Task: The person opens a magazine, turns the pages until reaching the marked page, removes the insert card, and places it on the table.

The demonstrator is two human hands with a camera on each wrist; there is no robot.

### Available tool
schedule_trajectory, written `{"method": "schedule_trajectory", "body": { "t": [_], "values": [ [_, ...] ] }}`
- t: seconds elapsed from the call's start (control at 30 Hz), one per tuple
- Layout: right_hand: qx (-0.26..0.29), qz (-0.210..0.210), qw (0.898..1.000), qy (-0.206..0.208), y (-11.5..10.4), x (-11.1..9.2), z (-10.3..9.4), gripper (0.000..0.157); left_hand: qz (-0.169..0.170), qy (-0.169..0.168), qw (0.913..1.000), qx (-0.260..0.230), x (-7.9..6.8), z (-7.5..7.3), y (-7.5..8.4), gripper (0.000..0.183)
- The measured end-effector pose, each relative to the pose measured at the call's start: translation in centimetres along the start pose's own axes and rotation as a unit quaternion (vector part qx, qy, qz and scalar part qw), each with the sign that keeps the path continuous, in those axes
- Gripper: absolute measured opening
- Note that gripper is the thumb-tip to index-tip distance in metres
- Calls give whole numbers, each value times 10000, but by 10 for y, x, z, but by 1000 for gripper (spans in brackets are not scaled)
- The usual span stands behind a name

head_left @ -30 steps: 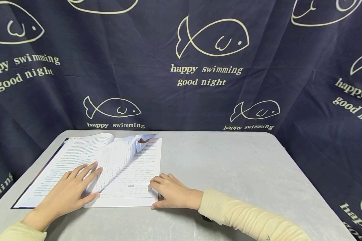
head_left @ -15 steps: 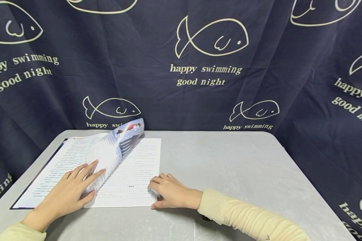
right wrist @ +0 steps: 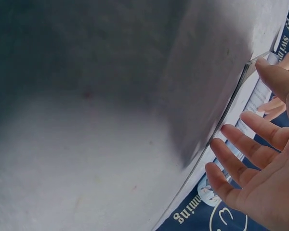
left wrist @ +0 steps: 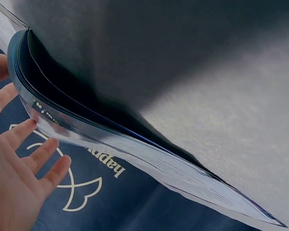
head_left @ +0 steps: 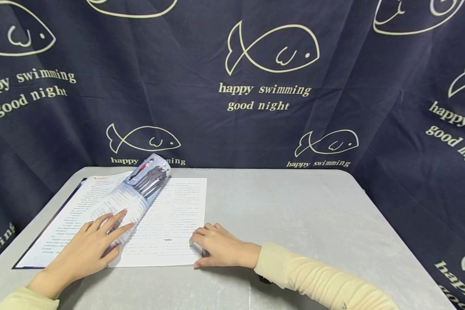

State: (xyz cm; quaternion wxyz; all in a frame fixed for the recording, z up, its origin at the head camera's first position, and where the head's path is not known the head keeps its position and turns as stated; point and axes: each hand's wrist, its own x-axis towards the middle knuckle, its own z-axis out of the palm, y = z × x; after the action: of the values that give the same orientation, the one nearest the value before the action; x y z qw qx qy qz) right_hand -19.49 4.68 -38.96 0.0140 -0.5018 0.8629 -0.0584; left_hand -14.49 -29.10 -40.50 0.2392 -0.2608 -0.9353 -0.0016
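Observation:
An open magazine [head_left: 178, 224] with printed pages and a dark cover edge lies on the left part of the table. One of its pages [head_left: 149, 178], with a colour picture of people, curls up and leans over to the left. My left hand [head_left: 87, 252] rests on the curling page near the fold, its fingers spread. In the left wrist view the fingers [left wrist: 43, 154] lie against bent sheets. At the magazine's right edge, my right hand [head_left: 224, 247] touches the lower corner. The right wrist view has its fingers [right wrist: 231, 159] loosely bent along that edge.
The grey table [head_left: 290, 211] has rounded far corners. A dark blue curtain [head_left: 201, 86] printed with fish outlines and words hangs behind and at both sides. Under the right cuff a small black object [head_left: 265, 280] shows.
The picture page has swung from the right, up and over toward the left, baring more of the printed page beneath. Both hands have stayed nearly in place.

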Motion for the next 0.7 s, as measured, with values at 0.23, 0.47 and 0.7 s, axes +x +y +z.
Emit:
{"method": "schedule_trajectory", "body": {
  "t": [0.23, 0.47, 0.7],
  "values": [
    [34, -29, 10000, -5, 0, 0, -3, 44, 54, 54, 10000, 27, 0, -1, -1, 48],
    [200, -89, 9998, 28, 1, 0, -3, 39, 168, 149, 9997, 32, 0, -1, -2, 44],
    [225, -160, 9996, 98, 2, 0, -3, 33, 151, 124, 9998, 6, 1, -2, -1, 44]
  ]
}}
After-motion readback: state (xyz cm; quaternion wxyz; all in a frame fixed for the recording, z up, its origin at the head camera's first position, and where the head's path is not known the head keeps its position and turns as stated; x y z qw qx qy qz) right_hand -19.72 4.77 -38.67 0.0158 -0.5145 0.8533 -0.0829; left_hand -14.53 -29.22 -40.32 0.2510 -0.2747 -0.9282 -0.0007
